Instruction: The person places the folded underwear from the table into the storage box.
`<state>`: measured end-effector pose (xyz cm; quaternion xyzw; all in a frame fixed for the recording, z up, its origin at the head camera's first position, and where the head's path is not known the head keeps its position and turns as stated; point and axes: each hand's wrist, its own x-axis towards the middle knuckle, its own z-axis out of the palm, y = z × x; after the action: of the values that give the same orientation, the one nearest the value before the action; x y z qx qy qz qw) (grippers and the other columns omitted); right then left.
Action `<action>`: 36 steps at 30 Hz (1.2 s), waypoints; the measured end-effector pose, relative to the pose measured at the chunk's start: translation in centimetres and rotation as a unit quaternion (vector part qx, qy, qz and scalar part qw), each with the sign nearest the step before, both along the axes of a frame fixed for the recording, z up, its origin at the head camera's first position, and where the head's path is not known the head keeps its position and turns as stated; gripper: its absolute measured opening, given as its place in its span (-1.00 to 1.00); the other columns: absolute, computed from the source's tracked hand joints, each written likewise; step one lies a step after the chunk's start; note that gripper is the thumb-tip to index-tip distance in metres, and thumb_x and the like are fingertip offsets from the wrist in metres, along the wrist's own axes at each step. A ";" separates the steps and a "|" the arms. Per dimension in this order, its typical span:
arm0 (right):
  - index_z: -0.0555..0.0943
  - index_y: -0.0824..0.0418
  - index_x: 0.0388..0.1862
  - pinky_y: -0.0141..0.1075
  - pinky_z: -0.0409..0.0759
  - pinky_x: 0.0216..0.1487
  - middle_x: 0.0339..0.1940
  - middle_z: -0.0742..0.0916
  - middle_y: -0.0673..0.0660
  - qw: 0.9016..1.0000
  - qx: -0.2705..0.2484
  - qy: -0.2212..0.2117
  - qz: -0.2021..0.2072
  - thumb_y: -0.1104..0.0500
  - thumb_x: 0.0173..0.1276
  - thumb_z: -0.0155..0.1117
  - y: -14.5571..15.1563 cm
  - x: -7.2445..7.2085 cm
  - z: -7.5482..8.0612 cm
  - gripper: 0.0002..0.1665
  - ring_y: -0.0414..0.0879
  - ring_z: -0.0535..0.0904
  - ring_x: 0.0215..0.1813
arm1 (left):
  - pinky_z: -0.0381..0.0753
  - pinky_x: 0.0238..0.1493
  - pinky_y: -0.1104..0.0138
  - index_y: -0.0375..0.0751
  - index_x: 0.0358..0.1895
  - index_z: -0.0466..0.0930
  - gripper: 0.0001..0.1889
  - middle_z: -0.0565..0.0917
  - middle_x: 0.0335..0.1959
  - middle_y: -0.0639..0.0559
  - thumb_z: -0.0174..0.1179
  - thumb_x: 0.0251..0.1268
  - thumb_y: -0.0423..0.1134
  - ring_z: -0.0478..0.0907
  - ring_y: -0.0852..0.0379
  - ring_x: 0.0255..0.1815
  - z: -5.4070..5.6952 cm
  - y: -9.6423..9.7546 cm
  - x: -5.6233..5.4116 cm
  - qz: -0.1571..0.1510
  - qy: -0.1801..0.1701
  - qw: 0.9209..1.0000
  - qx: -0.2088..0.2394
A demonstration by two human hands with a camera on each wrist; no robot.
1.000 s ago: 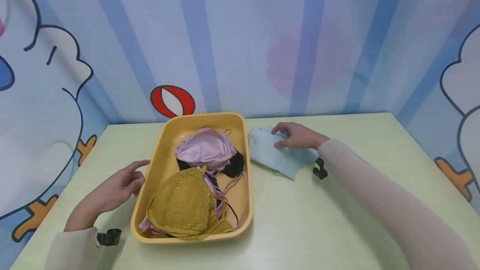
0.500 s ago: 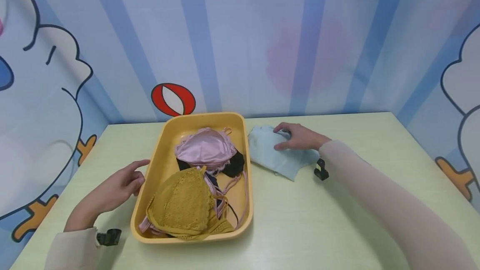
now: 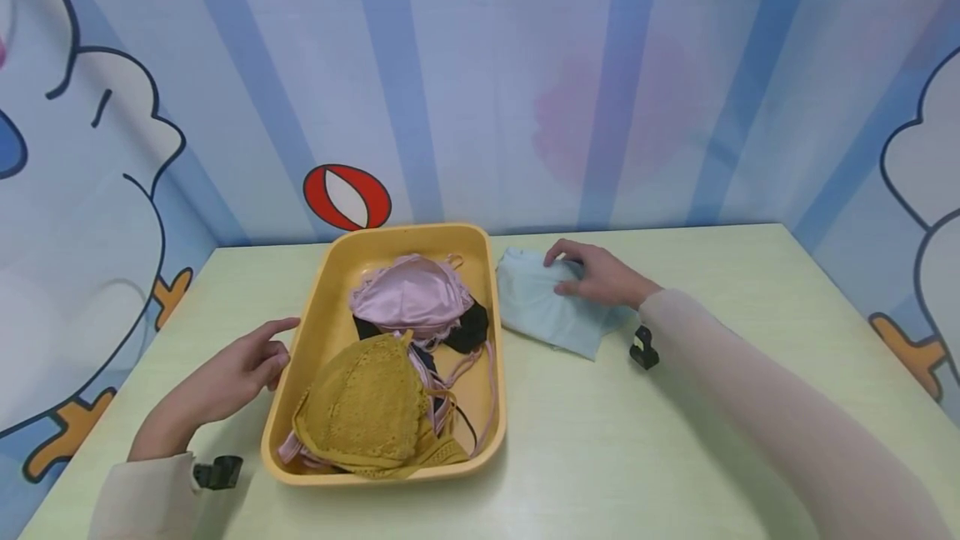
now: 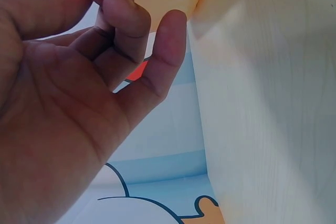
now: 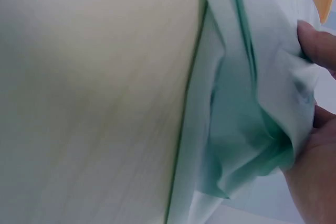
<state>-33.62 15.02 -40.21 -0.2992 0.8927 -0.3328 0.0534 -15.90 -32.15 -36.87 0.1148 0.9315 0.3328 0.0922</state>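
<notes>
My right hand (image 3: 600, 273) pinches a thin light blue piece of fabric (image 3: 536, 307) from above, right of the tray. Seen from the right wrist, the light blue fabric (image 5: 249, 98) falls in loose folds, with fingers at its far side. At the left, my left hand (image 3: 236, 373) touches the outer rim of the yellow tray (image 3: 303, 340) with its forefinger, the other fingers loosely bent. The left wrist view shows the left hand (image 4: 100, 72) beside the tray wall. Inside lie a mustard bra (image 3: 367, 407) in front and a pink bra (image 3: 412, 298) behind.
Black fabric (image 3: 468, 330) and thin pink straps (image 3: 491, 407) lie among the bras. Everything stands on a pale yellow-green table (image 3: 600, 457). A printed blue striped backdrop (image 3: 495, 107) rises behind the table and along both sides.
My right hand has gathered the light blue fabric slightly; its right end has drawn in and its near corner has shifted right. The left hand and tray stay where they were.
</notes>
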 end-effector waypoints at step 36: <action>0.59 0.41 -0.11 -0.22 0.43 0.02 -0.17 0.66 0.25 0.903 -0.286 0.321 0.006 0.50 0.03 0.41 -5.5 7.3 9.8 -0.61 0.09 0.55 -0.05 | 0.46 -0.43 0.30 -0.42 0.40 0.03 -0.47 0.51 -0.40 -0.01 -0.06 0.44 -0.41 0.44 0.07 -0.39 -0.1 0.2 -0.1 0.008 -0.003 1.000 -0.005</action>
<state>-26.33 9.48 -30.43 -0.3975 0.7262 -0.4596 -0.3215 -15.98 -31.98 -36.99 0.1062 0.9337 0.3291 0.0927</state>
